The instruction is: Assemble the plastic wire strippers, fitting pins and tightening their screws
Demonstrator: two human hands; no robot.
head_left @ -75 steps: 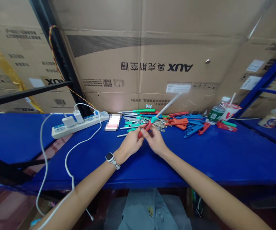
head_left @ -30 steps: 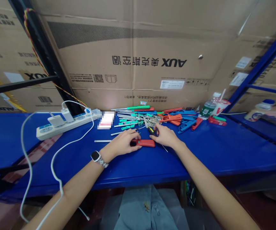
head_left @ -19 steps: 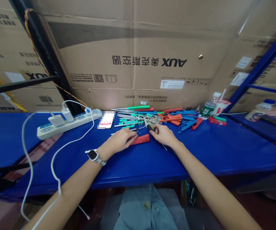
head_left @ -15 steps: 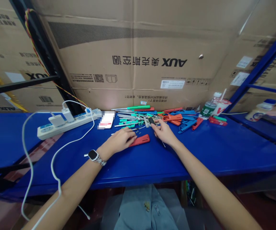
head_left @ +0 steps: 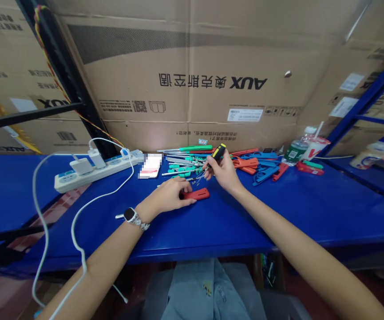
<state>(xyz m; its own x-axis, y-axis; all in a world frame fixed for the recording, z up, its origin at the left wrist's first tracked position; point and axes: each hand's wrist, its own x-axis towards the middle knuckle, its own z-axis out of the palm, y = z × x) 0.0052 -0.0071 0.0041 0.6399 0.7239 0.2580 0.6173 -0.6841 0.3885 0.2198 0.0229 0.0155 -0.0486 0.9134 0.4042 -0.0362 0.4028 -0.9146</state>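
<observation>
My left hand [head_left: 170,195] rests on the blue bench [head_left: 278,213], its fingers closed on one end of a red plastic handle piece [head_left: 196,194] lying flat. My right hand [head_left: 221,171] is raised a little above the bench and grips a small screwdriver with a black and yellow handle [head_left: 217,153], tip pointing down towards small metal screws [head_left: 195,181]. A watch sits on my left wrist [head_left: 132,215].
Behind the hands lies a pile of green-handled tools and metal blades [head_left: 185,166], then red and blue handle pieces [head_left: 261,166]. A white power strip [head_left: 92,171] with cables is at the left. A bottle [head_left: 296,149] and cup [head_left: 314,146] stand at the right. Cardboard boxes [head_left: 195,80] form the back.
The long tool I held up in both hands was laid on the bench. My right hand picked a black and yellow screwdriver from the pile and lifted it. My left hand stayed on the red piece.
</observation>
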